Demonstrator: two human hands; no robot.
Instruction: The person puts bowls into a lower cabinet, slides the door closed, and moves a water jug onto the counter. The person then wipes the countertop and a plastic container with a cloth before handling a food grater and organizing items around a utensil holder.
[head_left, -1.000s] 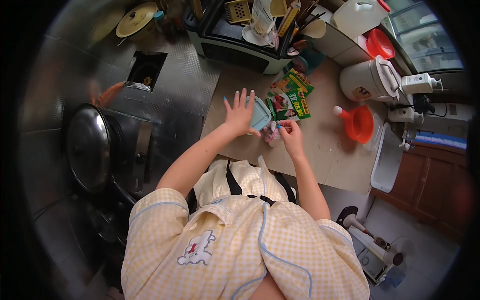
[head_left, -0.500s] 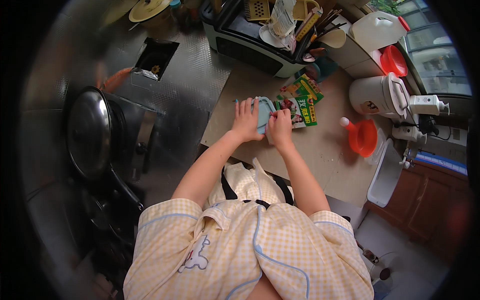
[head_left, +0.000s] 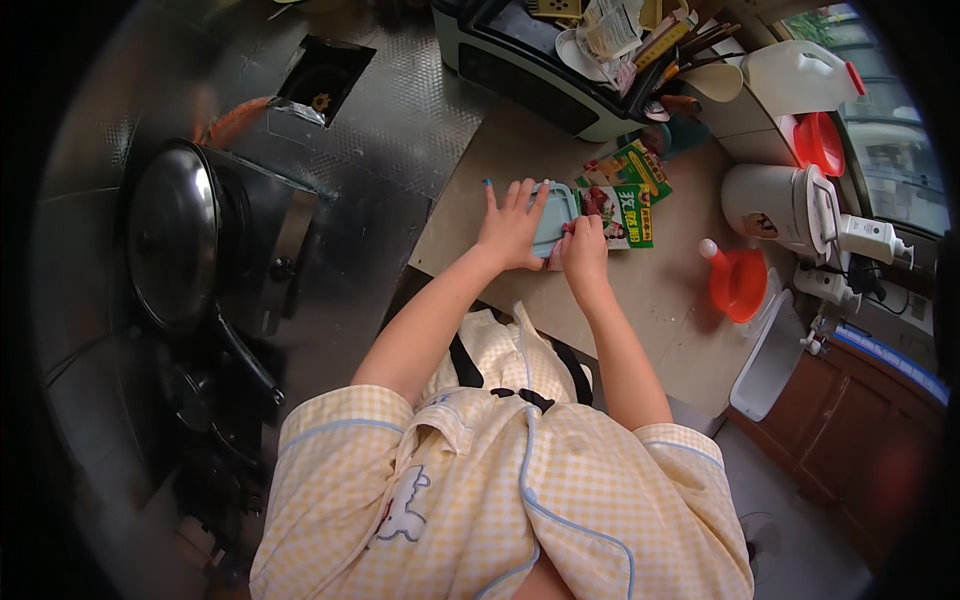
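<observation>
A light blue rectangular container or lid (head_left: 553,222) lies on the counter before me. My left hand (head_left: 510,228) rests along its left side, fingers stretched and spread, the index finger over the far rim and the thumb by the near end. At the right rim, my right hand (head_left: 585,252) is closed in a pinch. A bit of pink shows at its fingertips; what it holds is too small to make out. Just beyond that hand lies a green and white seasoning packet (head_left: 632,217) with large Chinese characters. A second green and yellow packet (head_left: 645,170) lies partly behind it.
On the left are a stove with a lidded pan (head_left: 175,235). A toaster oven (head_left: 530,75) loaded with utensils stands at the back. To the right are a red ladle (head_left: 738,284), a white bucket (head_left: 770,205), soap bottles and a white sink (head_left: 765,365).
The view has shifted, so the counter and packets appear further right. My left hand's fingers have spread wider over the container. My right hand stays pinched at its right rim.
</observation>
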